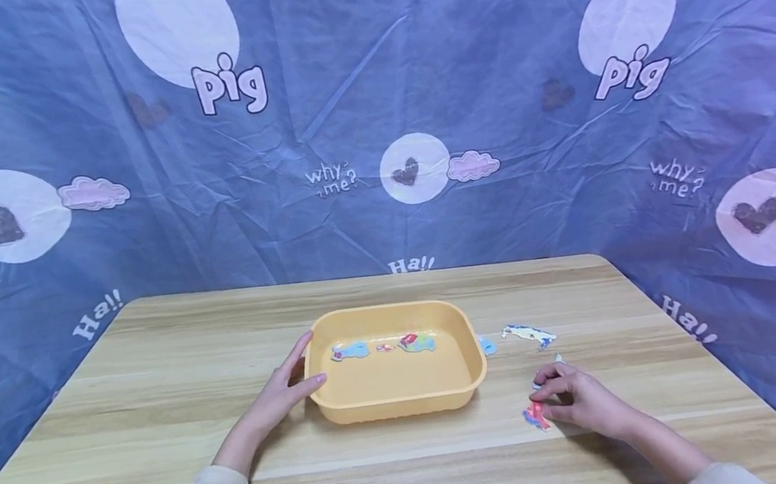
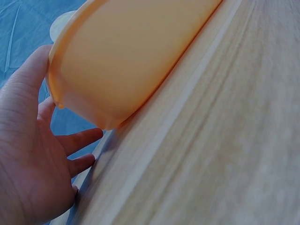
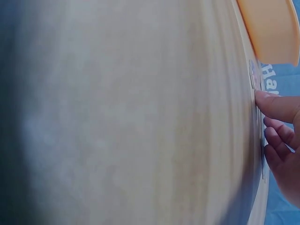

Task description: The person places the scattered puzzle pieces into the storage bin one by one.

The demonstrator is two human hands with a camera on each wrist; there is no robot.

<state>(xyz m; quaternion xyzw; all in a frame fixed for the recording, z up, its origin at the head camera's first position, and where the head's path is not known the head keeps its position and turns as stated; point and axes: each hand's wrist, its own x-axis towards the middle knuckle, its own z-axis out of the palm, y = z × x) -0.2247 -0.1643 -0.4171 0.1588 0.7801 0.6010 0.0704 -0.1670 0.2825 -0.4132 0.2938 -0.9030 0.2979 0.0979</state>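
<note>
A yellow plastic basin (image 1: 400, 408) stands on the table. My left hand (image 1: 278, 402) holds its left end, thumb over the rim and the other fingers along the outside wall, as the left wrist view also shows. Inside lie flat printed cutouts: a blue one (image 1: 350, 351), a small red-and-white one (image 1: 386, 348) and a green-and-red one (image 1: 417, 342). To the right of the basin, my right hand (image 1: 578, 400) reaches down to a red-and-blue cutout (image 1: 536, 417) flat on the table. Its thumb and bent fingertips touch down at this piece, partly covering it.
A white-and-blue cutout (image 1: 529, 334) lies beyond the right hand. Another blue cutout (image 1: 488, 345) shows beside the basin's right wall. A pale scrap (image 1: 558, 357) peeks out behind the right hand. Blue printed cloth (image 1: 359, 117) hangs behind the wooden table (image 1: 190, 336).
</note>
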